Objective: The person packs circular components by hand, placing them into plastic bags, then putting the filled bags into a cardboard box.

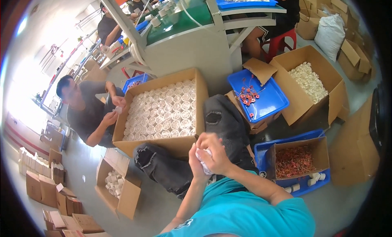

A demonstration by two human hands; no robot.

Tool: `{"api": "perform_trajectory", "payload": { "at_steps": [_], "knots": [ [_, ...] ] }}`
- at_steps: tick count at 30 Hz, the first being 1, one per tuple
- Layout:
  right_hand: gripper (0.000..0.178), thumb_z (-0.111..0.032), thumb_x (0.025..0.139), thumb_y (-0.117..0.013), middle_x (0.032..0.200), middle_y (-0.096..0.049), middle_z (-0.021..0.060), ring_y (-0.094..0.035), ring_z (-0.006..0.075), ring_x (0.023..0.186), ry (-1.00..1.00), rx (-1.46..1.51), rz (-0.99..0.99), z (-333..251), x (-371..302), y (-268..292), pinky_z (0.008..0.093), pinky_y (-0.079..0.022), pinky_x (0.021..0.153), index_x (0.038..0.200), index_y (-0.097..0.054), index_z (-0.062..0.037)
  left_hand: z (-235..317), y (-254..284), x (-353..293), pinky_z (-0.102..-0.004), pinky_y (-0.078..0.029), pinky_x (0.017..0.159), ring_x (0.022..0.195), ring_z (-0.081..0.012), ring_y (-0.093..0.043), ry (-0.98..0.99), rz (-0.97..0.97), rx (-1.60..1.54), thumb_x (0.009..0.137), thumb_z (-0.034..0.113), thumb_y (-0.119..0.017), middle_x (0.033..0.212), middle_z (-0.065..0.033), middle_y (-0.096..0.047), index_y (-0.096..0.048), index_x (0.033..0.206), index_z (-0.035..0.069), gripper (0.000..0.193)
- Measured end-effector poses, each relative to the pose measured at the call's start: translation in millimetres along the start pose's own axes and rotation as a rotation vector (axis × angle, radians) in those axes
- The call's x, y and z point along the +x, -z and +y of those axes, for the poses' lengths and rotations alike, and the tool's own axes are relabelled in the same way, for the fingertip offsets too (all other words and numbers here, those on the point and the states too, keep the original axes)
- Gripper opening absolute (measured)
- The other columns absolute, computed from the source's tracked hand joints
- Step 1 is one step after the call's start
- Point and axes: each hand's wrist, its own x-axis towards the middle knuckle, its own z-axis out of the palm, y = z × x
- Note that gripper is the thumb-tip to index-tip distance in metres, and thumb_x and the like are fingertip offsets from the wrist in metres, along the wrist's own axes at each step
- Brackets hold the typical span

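Sitting beside a carton (199, 99) of round pieces (163, 112), the person (249, 208) holds a white item (201, 155), fingers of left hand (196, 164) and right hand (217, 155) curled around it

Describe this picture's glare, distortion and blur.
Head view: glare whitens the window area at far left; head view: a black surround rounds the fisheye image; head view: the left hand, right hand and white piece between them look slightly soft.

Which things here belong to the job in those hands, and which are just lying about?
Seemingly part of the job: white item between the left hand and right hand; round white pieces in the large carton.

Apparently just lying about: white sack; lower-left cartons.
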Motion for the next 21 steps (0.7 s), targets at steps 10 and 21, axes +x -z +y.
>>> {"api": "perform_trajectory", "payload": {
  "at_steps": [10, 21],
  "knots": [
    [0.031, 0.003, 0.083, -0.046, 0.114, -0.056, 0.0156, -0.056, 0.0269, 0.104, -0.223, 0.029, 0.216, 3, -9, -1, 0.0317, -0.044, 0.089, 0.113, -0.054, 0.0004, -33, 15, -5, -0.0379, -0.03, 0.106, 0.126, -0.028, -0.041, -0.609, 0.112, 0.777, 0.094, 0.036, -0.034, 0.137, -0.0179, -0.042, -0.038, 0.134, -0.007, 0.059],
    [0.03, -0.026, 0.063, -0.082, 0.084, -0.054, 0.0113, -0.054, 0.0292, 0.08, -0.079, -0.027, 0.108, -19, -14, 19, 0.0367, -0.043, 0.067, 0.072, -0.062, -0.0065, -30, 23, 28, -0.0342, -0.024, 0.109, 0.13, -0.0207, -0.034, -0.458, -0.018, 0.569, 0.097, 0.047, -0.017, 0.144, -0.0118, -0.035, -0.025, 0.143, 0.002, 0.065]
  ]
}}
